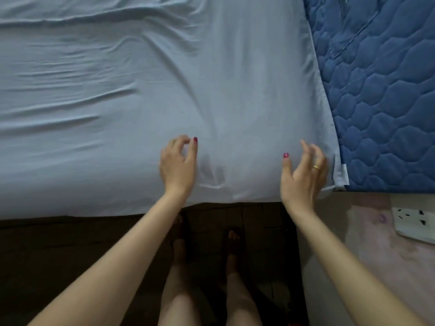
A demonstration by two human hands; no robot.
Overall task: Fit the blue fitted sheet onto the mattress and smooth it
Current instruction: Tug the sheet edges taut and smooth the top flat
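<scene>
The left hand [178,165] hangs just over the sheet [117,102], close to the near edge of the bed. Its fingers curl loosely, and the thumb and one finger almost meet, but they hold nothing. The right hand [303,175] is near the sheet's right corner. Its fingers are spread and a bit bent, and it holds nothing too. It has a ring [316,167] on one finger.

The sheet is pale blue, thin and soft. It lies flat over most of the mattress [388,102], right under and in front of both hands. It runs long from left to right. Its right edge stops short, so a strip of mattress shows on the right. That strip is dark blue and puffy, with stitched wavy shapes.

The loose corner is just to the right of the right hand, so that hand is the closer one. I think that corner needs to be pulled right and tucked over the mattress.

Far and to the left, the sheet has many long wrinkles. Between the hands there is a small crease. Below the bed is a dark floor [58,250].
</scene>
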